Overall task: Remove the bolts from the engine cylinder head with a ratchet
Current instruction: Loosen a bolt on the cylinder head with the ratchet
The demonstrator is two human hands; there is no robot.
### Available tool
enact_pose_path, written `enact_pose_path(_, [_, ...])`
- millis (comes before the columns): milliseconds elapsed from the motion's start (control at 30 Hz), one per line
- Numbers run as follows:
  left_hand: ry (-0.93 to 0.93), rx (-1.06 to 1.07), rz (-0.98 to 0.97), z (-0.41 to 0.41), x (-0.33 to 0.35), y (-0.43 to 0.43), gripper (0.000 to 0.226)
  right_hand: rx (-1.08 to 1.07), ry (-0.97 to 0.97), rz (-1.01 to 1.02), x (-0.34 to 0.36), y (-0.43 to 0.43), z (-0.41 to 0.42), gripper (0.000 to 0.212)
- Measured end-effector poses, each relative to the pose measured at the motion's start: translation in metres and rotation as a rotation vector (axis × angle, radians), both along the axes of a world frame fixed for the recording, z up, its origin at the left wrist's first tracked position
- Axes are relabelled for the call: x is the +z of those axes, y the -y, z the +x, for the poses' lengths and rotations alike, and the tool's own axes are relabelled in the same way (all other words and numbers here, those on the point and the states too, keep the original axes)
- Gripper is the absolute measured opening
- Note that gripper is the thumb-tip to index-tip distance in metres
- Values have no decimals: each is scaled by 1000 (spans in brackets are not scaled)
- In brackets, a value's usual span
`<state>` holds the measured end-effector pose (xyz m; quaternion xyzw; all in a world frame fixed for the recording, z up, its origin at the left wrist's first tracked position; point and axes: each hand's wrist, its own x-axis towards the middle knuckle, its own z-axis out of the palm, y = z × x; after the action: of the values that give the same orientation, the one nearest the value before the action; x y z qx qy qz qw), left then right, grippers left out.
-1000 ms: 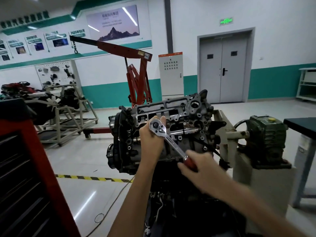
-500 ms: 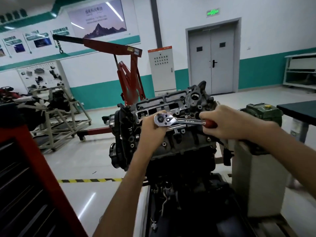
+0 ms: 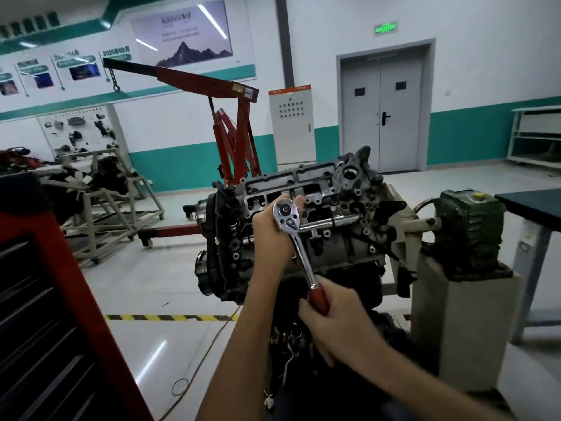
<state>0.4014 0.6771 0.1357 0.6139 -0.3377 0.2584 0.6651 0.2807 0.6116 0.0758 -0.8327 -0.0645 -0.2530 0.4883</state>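
At the cylinder head (image 3: 343, 189), a rigid ratchet (image 3: 303, 256) is clasped at its top by the left hand (image 3: 270, 235), at its handle by the right hand (image 3: 334, 320).

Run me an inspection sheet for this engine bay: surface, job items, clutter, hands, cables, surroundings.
Surface: glossy grey workshop floor with a yellow-and-black hazard stripe.
Job's things: dark grey metal engine cylinder head; chrome ratchet with red handle, its head at the engine.
Clutter: nothing seen.
Grippers: left hand cups the ratchet's head; right hand grips the red handle.
Cables: thin cable looping across the floor.
Surroundings: red engine hoist, red tool cabinet, grey double door, green gearbox.
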Motion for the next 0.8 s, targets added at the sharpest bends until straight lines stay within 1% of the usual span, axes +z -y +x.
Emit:
enact_pose_path(67, [49, -7, 117, 5, 5, -10, 42, 80, -78, -208, 25, 40, -1, 21])
enact_pose_path(133, [84, -18, 208, 7, 12, -15, 38, 131, -134, -498, 64, 83, 4, 17])
enact_pose_path(200, [77, -43, 253, 5, 12, -13, 30, 65, -84, -775, 100, 113, 11, 14])
enact_pose_path(233, [54, -38, 226, 2, 10, -10, 28, 9, -17, -875, 111, 119, 15, 12])
enact_pose_path(267, [18, -29, 167, -2, 7, -8, 25, -27, 34, -931, 114, 121, 17, 11])
enact_pose_path(300, [-15, -16, 91, -4, 2, -7, 27, -34, 39, -929, 109, 117, 17, 12])
enact_pose_path(333, [-34, 11, 27, -5, -2, -7, 33, -24, 19, -877, 97, 108, 15, 15])
enact_pose_path(400, [-20, 54, -40, -2, -7, -9, 38, -27, 5, -678, 63, 82, 8, 27])
enact_pose_path(500, [0, 67, -60, -1, -4, -4, 38, -155, 153, -358, 14, 38, 1, 26])
enact_pose_path(567, [20, 100, -54, -1, -2, 1, 45, -175, 168, -166, -7, 6, 3, 26])
enact_pose_path(600, [20, 105, -56, -1, -2, 1, 46, -148, 148, -115, -14, -7, 4, 26])
enact_pose_path(633, [5, 92, -59, -1, -3, -1, 46, -120, 121, -107, -17, -13, 6, 26])
enact_pose_path(667, [-5, 77, -42, 1, -2, -4, 46, -117, 91, -157, -15, -11, 7, 24])
enact_pose_path(733, [27, 33, 63, 6, 1, -14, 47, -87, 48, -334, 4, 18, 7, 24])
enact_pose_path(800, [51, -11, 198, 6, 10, -22, 46, 40, -35, -511, 41, 63, 7, 25])
